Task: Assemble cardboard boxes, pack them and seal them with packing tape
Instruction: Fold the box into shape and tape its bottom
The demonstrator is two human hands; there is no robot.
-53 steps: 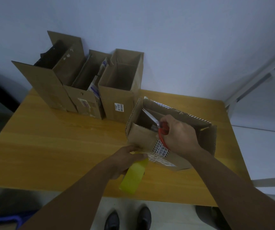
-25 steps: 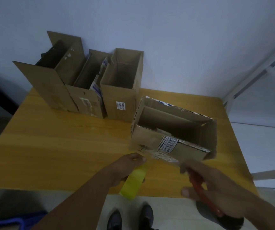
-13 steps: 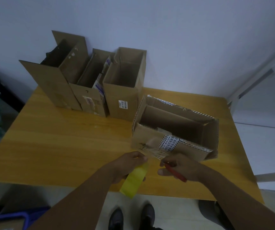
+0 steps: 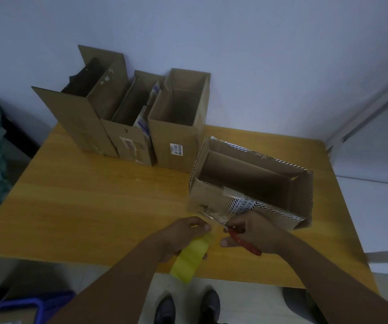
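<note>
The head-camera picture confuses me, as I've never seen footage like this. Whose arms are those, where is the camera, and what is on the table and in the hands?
There is no machine here: a person wears one camera on the head, looking down at their own arms. The left hand grips a yellow roll of packing tape at the near edge of the yellowish wooden table. The right hand holds red-handled scissors, blades close to the low open cardboard box edged with striped tape. By the wall stand three taller open cardboard boxes in a row.
</note>
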